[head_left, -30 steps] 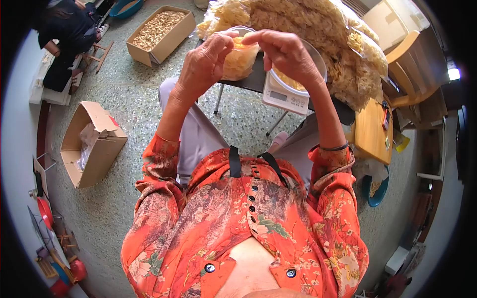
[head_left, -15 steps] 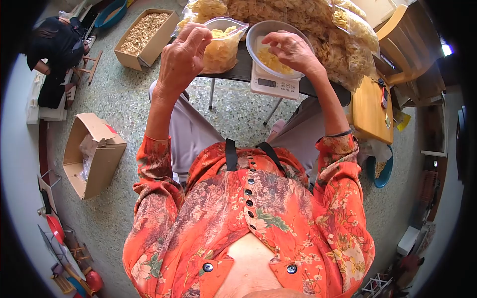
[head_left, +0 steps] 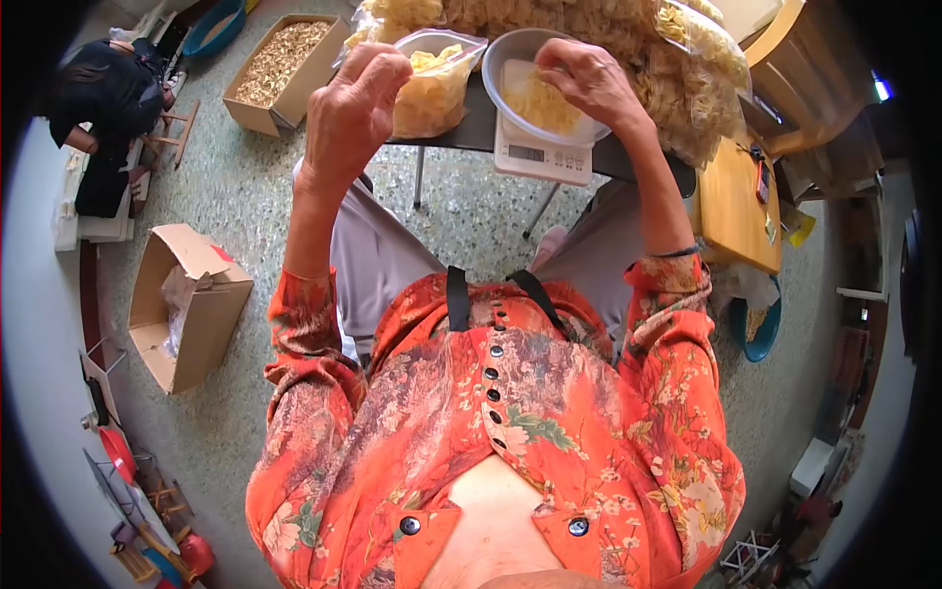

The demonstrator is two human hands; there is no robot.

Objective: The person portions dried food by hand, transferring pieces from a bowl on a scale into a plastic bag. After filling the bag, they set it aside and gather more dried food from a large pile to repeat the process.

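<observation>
1. Inward over a clear round plastic bowl [head_left: 496,90], the right hand [head_left: 596,83] bends its fingers above thin, pale yellow pieces [head_left: 543,106]; whether the fingertips pinch one cannot be told.
2. Curled beside the open mouth of a clear plastic bag [head_left: 429,103], the left hand [head_left: 351,113] shows bent fingers near its rim; whether they grip the film is unclear. Crinkled yellow pieces fill the pouch, which stands upright.
3. Beneath the bowl sits a smooth white scale [head_left: 546,165], its upper part covered and its small gray display facing the wearer. The right hand hides part of the bowl's rim.
4. Under scale and bag runs a dark tabletop [head_left: 469,135] on thin metal legs, set over speckled flooring [head_left: 432,236].
5. Behind the bowl, bulging clear sacks [head_left: 677,98] of similar yellow pieces crowd the far side, with a curved wooden chair [head_left: 790,74] to the right.
6. Nearer on that side are a pale wooden stool [head_left: 738,211] and a blue basin [head_left: 760,329].
7. To the left, a cardboard box [head_left: 260,115] brims with dry brown chips; a second carton [head_left: 201,324] lies open around crumpled plastic. Beyond, another person [head_left: 108,93] in dark clothing bends forward.
</observation>
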